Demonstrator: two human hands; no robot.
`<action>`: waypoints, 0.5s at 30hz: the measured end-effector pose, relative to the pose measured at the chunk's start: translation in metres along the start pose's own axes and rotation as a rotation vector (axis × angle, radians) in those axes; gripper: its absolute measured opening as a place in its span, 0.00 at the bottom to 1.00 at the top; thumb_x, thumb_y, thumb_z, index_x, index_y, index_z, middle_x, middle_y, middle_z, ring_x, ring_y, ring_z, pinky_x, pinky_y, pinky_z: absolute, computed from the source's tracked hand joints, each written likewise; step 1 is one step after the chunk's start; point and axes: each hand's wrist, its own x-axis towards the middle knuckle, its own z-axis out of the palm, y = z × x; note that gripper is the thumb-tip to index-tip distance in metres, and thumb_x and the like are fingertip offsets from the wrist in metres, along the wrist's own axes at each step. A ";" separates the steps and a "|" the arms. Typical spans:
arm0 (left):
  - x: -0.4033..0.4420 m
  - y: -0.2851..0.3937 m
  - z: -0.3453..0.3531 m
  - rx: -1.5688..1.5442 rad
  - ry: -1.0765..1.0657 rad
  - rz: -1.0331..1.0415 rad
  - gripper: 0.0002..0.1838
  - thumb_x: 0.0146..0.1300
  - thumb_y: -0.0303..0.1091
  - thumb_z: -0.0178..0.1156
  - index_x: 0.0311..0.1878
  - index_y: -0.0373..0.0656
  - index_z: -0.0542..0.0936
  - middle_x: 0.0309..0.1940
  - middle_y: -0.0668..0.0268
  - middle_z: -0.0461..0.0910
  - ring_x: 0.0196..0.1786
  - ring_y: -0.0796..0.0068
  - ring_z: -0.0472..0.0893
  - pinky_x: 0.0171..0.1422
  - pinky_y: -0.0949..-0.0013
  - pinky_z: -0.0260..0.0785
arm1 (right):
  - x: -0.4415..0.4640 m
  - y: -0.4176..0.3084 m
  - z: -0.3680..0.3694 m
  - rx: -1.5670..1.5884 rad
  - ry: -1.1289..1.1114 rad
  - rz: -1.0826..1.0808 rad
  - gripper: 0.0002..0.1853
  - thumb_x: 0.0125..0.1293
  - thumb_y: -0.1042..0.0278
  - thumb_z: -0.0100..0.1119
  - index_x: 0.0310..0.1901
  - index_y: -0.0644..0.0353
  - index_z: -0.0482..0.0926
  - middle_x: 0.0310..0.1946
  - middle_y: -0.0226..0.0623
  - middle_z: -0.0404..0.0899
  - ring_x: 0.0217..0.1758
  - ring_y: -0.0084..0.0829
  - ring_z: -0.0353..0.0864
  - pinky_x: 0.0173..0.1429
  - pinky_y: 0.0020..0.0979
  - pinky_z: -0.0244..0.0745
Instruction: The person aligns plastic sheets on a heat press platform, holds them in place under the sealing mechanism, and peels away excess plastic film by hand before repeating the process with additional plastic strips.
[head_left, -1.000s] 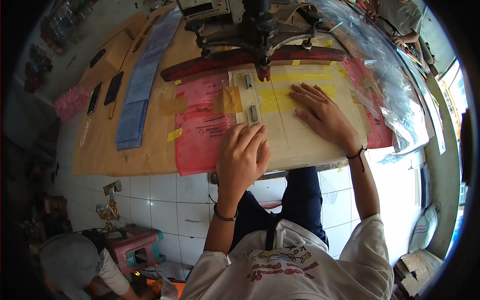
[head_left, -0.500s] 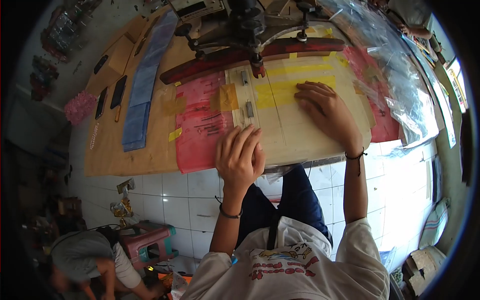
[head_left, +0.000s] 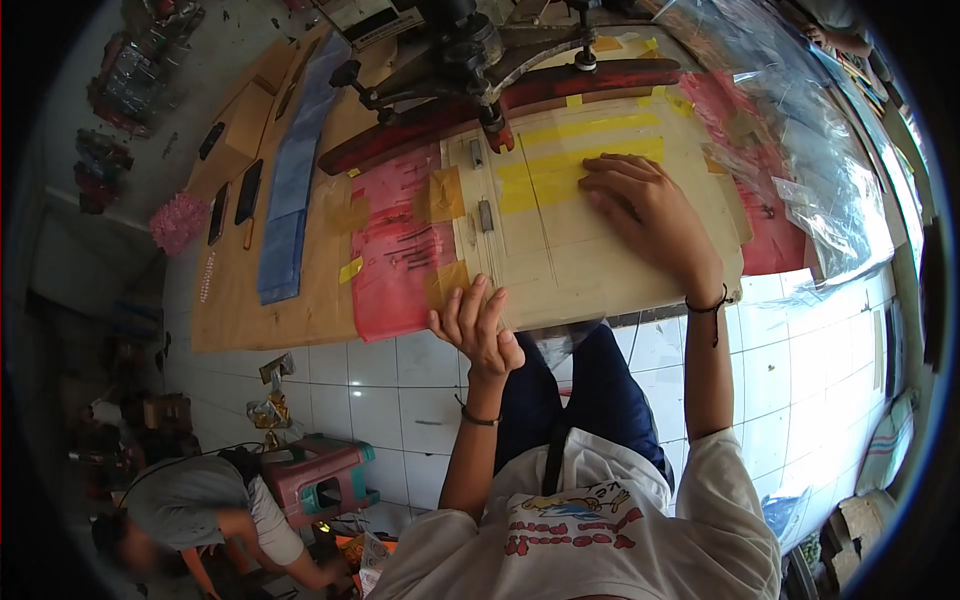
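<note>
My left hand (head_left: 478,330) rests on the front edge of the work board (head_left: 590,270), fingers extended over the edge beside a strip of brown tape (head_left: 447,288). My right hand (head_left: 650,215) lies palm down on the board, fingers stretched toward a yellow tape strip (head_left: 545,180). Neither hand visibly grips anything. Between them a dark line (head_left: 537,200) runs across the board, with a small grey metal block (head_left: 486,216) left of it. See-through film (head_left: 565,335) shows at the front edge. Beyond the hands stands a dark machine head with a long red bar (head_left: 620,80).
Red sheet (head_left: 395,250) covers the board's left part. Further left are a blue strip (head_left: 280,250) and phone-like dark objects (head_left: 248,190). Clear plastic (head_left: 820,190) piles up at right. A person (head_left: 200,500) crouches near a red-green stool (head_left: 318,475) at lower left.
My left hand has drawn back toward me, from the board's surface to its front edge. My right hand stays nearly in place on the board. The camera view has shifted slightly.
</note>
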 end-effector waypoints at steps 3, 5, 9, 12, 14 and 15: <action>-0.003 -0.010 0.015 0.069 0.101 0.084 0.24 0.76 0.48 0.40 0.58 0.47 0.81 0.66 0.58 0.79 0.74 0.51 0.67 0.84 0.40 0.34 | 0.000 0.001 0.001 0.011 0.003 0.003 0.12 0.73 0.64 0.60 0.49 0.61 0.87 0.56 0.43 0.87 0.65 0.45 0.80 0.73 0.44 0.70; -0.005 -0.014 0.020 0.131 0.141 0.126 0.23 0.76 0.49 0.41 0.57 0.47 0.81 0.65 0.57 0.79 0.73 0.50 0.67 0.84 0.39 0.34 | 0.000 0.003 0.000 0.013 0.005 -0.001 0.12 0.73 0.64 0.60 0.49 0.61 0.87 0.56 0.43 0.87 0.65 0.44 0.80 0.73 0.44 0.70; -0.004 -0.012 0.016 0.117 0.109 0.100 0.21 0.77 0.51 0.44 0.58 0.53 0.80 0.66 0.60 0.79 0.75 0.52 0.66 0.85 0.41 0.32 | -0.001 0.003 0.001 0.008 0.015 -0.013 0.13 0.73 0.64 0.61 0.50 0.62 0.87 0.55 0.43 0.87 0.65 0.44 0.80 0.73 0.44 0.70; -0.004 -0.011 0.012 0.128 0.082 0.105 0.22 0.76 0.51 0.44 0.59 0.51 0.81 0.67 0.57 0.78 0.74 0.50 0.66 0.84 0.39 0.34 | -0.001 0.003 0.000 0.009 0.009 -0.013 0.13 0.72 0.64 0.61 0.50 0.62 0.87 0.55 0.43 0.87 0.65 0.44 0.80 0.74 0.44 0.70; -0.003 -0.008 0.010 0.126 0.062 0.094 0.22 0.76 0.51 0.44 0.60 0.54 0.81 0.67 0.57 0.78 0.74 0.51 0.66 0.84 0.39 0.34 | -0.001 0.002 -0.001 0.013 0.001 -0.010 0.13 0.72 0.64 0.61 0.51 0.62 0.87 0.55 0.43 0.87 0.65 0.44 0.80 0.74 0.44 0.70; -0.003 -0.007 0.009 0.124 0.057 0.091 0.22 0.76 0.51 0.44 0.60 0.55 0.81 0.67 0.57 0.78 0.74 0.51 0.66 0.84 0.39 0.34 | -0.001 0.003 0.000 0.015 0.001 -0.007 0.13 0.72 0.64 0.61 0.51 0.62 0.87 0.56 0.43 0.87 0.65 0.44 0.80 0.74 0.43 0.69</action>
